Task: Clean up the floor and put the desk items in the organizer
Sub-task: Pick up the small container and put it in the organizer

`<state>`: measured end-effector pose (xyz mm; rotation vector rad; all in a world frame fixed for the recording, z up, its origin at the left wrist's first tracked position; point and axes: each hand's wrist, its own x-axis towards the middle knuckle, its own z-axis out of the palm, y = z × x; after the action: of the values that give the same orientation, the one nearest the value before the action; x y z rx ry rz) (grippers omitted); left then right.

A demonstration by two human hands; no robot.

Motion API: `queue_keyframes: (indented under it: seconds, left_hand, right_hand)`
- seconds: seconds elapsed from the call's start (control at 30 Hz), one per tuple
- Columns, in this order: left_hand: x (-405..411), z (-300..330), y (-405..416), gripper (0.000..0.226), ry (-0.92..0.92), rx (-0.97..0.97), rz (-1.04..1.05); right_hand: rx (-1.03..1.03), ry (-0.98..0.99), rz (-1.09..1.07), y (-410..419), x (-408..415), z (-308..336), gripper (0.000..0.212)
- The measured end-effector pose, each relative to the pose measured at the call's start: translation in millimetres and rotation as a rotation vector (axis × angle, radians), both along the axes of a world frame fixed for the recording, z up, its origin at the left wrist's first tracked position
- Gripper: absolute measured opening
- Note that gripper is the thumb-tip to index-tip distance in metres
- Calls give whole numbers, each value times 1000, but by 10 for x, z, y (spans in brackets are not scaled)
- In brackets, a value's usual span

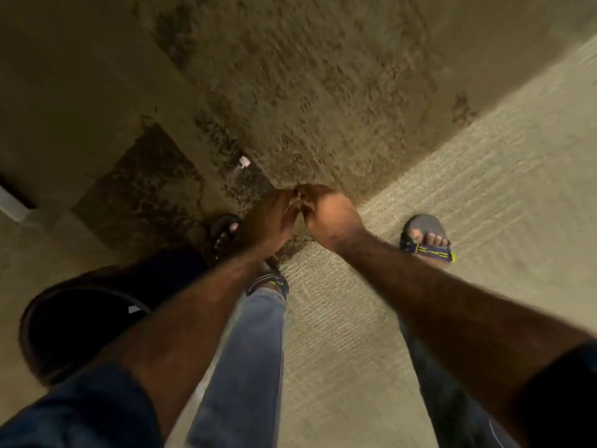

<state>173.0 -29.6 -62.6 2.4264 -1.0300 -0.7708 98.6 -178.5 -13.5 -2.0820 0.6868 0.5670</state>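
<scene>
Both hands meet low over the floor, fingertips pressed together as if passing or pinching something very small. The left hand (273, 218) is curled with its fingers turned toward the right hand (326, 215), which is also curled, knuckles up. Whether either hand actually grips anything cannot be told: the contact point is blurred and nothing shows clearly between the fingers.

One loose piece is visible on the floor: a small white item (243, 163), possibly a cap or a scrap, lying on the rough speckled floor (323, 76). It sits up and to the left of the joined hands, near them but clearly apart. Its long axis appears to run diagonally, from lower left to upper right, though the blur makes this uncertain. The left hand is the nearer of the two; the right hand would have to cross over the left to reach it.

Judgement: the floor pickup is in progress and this white item is not yet collected. A short forward reach with the left hand, away from the body, looks the natural next move, once whatever is being handled at the fingertips is settled.

Surroundings: the person stands astride the edge where the rough floor meets a pale ribbed mat (452, 205), wearing sandals, the right sandal (426, 237) on the mat. A dark round bin (80, 328) stands at the person's left, beside the left leg. No organizer or desk is in view.
</scene>
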Motion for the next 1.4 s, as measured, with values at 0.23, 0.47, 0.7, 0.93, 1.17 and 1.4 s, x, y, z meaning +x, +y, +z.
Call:
queue_keyframes:
  seconds: [0.23,0.47,0.7,0.93,1.17,1.4]
  left_hand:
    - [313,-587,181,45,-108,91,36]
    - [738,-946,255,42,-191,287,283]
    - [967,-1192,237,40,-74,393,415]
    - [733,-1051,103,27,30,247,509]
    - [184,-170,-232,23,42,-80,602]
    - [-141,1384,-667,12,147,-242,779]
  right_hand:
    - [16,9,49,195,145,-614,49]
    - [12,12,48,262,101,-842,42]
    - [24,-18,46,230,-48,-938,39]
    - [39,-58,-2,219,-93,-824,40]
    - [-13,-143,-169,-71,-88,-56,40]
    - [-16,-336,-286,-604,-204,1370,34]
